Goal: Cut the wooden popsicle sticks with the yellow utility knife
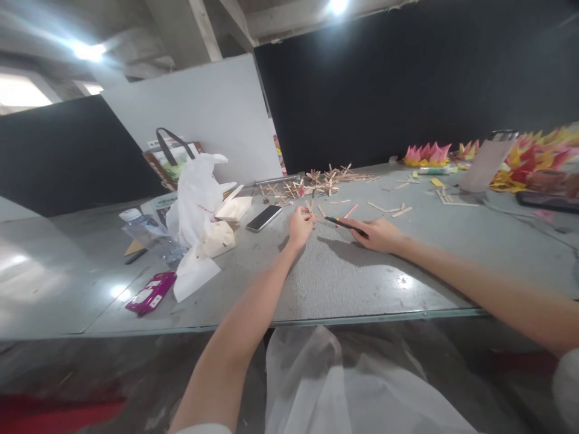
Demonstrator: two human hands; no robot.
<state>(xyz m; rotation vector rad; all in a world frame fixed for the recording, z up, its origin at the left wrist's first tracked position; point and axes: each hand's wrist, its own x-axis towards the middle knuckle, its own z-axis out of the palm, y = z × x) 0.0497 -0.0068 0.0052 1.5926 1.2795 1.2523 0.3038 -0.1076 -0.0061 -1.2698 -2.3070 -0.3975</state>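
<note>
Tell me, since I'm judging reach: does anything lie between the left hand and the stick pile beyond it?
Nothing visible blocks it: only a few loose sticks lie between the left hand and the stick pile.

The left hand (301, 228) sets its fingers (307, 216) on small wooden sticks (310, 208) on the grey counter (344, 277) — the right hand (380, 234) grips a dark pencil (348, 225). A phone (263, 217) lies just to the left, with a stick pile (321, 179) behind.
</note>
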